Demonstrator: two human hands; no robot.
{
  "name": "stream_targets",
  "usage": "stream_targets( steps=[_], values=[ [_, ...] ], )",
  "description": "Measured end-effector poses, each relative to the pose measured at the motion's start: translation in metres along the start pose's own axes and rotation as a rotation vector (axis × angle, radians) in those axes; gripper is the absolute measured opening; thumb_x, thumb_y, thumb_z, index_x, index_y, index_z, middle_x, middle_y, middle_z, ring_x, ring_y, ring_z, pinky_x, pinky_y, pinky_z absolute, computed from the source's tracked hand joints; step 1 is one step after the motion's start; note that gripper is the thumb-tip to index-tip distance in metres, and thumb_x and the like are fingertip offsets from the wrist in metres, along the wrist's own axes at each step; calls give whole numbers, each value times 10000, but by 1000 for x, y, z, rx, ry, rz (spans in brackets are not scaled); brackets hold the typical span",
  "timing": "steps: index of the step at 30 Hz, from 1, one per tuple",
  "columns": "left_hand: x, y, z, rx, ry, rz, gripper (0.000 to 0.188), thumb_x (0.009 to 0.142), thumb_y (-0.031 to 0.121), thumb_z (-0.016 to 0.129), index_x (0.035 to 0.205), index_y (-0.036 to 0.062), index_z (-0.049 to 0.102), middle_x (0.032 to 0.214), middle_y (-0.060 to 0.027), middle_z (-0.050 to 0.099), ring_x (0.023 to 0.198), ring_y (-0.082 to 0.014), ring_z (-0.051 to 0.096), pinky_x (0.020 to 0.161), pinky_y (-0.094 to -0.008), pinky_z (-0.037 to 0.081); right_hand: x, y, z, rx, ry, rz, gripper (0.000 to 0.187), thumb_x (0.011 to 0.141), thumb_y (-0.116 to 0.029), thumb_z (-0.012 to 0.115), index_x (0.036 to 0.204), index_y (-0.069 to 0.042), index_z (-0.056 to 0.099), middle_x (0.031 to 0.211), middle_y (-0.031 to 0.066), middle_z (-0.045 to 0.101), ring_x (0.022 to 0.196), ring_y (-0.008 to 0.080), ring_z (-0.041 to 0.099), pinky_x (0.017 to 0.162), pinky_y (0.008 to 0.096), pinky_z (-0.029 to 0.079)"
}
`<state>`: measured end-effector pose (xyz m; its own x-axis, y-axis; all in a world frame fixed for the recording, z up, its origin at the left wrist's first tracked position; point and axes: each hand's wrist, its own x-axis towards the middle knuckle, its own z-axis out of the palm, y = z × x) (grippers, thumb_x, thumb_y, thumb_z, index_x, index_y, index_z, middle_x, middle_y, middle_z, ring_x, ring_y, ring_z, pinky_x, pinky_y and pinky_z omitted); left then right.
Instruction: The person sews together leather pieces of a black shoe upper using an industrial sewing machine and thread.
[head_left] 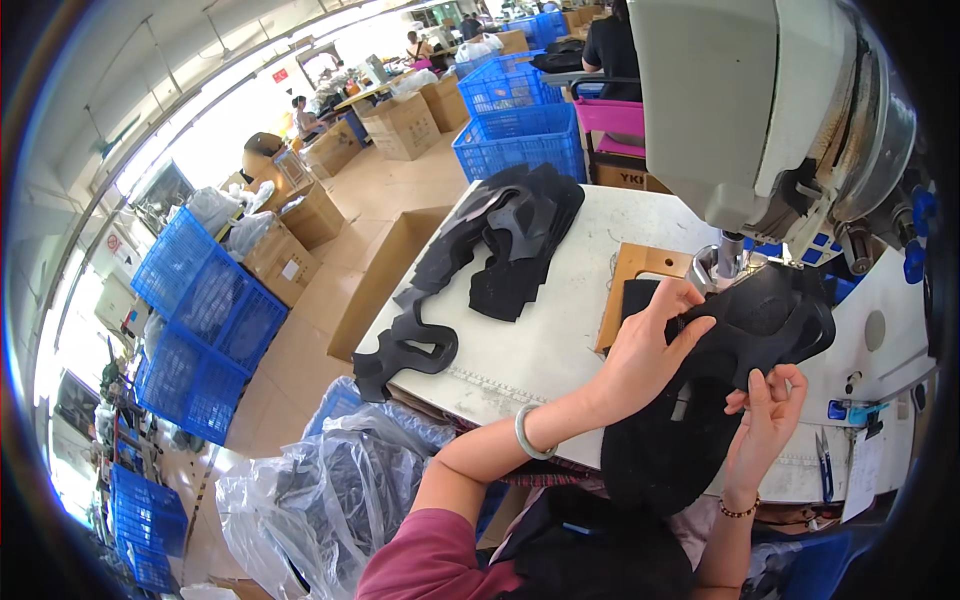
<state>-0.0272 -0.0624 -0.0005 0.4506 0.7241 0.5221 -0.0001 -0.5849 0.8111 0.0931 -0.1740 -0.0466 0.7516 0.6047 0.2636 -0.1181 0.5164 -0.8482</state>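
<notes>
A black fabric piece [700, 362] with curved cut-outs, shaped much like a flat shoe upper, lies under the head of a sewing machine [745, 90]. Its far part reaches the presser foot [722, 262], and a broad rounded part hangs toward my lap. With thumb and fingers pinched, my left hand [660, 335] grips it close to the foot. My right hand [768, 415] pinches its near right edge between thumb and forefinger. Farther left on the white table [540, 355], similar black pieces [515, 225] lie in an overlapping pile, trailing toward the table's left edge.
A wooden block [640, 265] sits left of the presser foot. Thread snips [824, 465] lie at the right. Beside my left arm is a clear plastic bag [320, 500] of dark pieces. Blue crates [525, 140], cartons [400, 125] and other people stand beyond the table.
</notes>
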Motion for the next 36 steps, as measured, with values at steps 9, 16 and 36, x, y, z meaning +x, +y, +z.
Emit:
stream_targets(
  steps=[9,16,36],
  values=[
    [-2,-5,19,-42,89,-36,129,814,52,681,868,-15,585,984,-57,575,882,-106,573,742,-229,444,-3,8,-2,-73,86,-80,279,870,23,567,1114,-9,437,899,99,546,607,111,574,550,233,501],
    [2,-3,14,-201,71,-156,188,857,29,634,992,12,503,823,-36,616,739,-58,550,665,-175,426,3,16,0,118,-31,-124,323,847,42,604,1058,-29,370,866,74,533,645,102,599,588,221,522],
    [-4,-15,15,-297,-20,-183,152,884,-33,553,999,43,489,914,-22,591,784,-26,526,702,-151,425,-1,15,-13,73,-62,-197,266,873,-12,600,943,-32,345,883,93,539,681,105,629,591,215,530]
  ],
)
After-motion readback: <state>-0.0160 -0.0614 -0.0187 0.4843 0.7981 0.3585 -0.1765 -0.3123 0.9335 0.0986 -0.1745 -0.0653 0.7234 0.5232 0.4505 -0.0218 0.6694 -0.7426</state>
